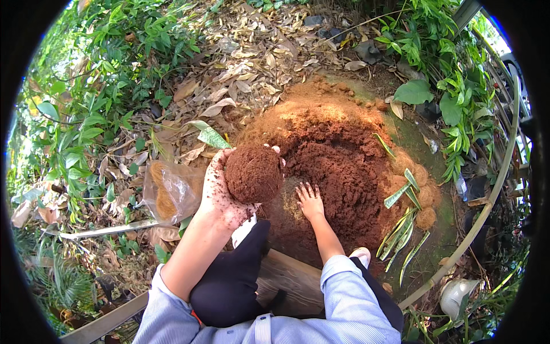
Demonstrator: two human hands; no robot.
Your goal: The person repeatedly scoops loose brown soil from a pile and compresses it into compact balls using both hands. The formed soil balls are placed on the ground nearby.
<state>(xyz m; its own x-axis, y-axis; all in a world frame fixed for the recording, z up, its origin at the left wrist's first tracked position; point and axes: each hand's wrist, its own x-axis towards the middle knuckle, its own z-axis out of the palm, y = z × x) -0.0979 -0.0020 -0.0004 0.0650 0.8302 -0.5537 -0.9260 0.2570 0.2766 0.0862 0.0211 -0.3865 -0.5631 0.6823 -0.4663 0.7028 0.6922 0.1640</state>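
My left hand, palm up and flecked with brown crumbs, cradles a round ball of moist coir-like growing medium. Fingertips curl around its far side. A mottled green leaf piece shows just beyond the ball; whether it touches the ball is hidden. My right hand has its fingers spread, palm down, at the near left edge of a reddish-brown heap of the same loose material. It holds nothing. Whether it rests on the heap or hovers, I cannot tell. Long striped leaf cuttings lie right of the heap, beside several tan fibre balls.
A clear plastic bag with tan fibre lies left of my left hand. Wooden boards are between my legs. A curved pole runs along the right, with a whitish vessel beyond it. Dry leaves cover the far ground.
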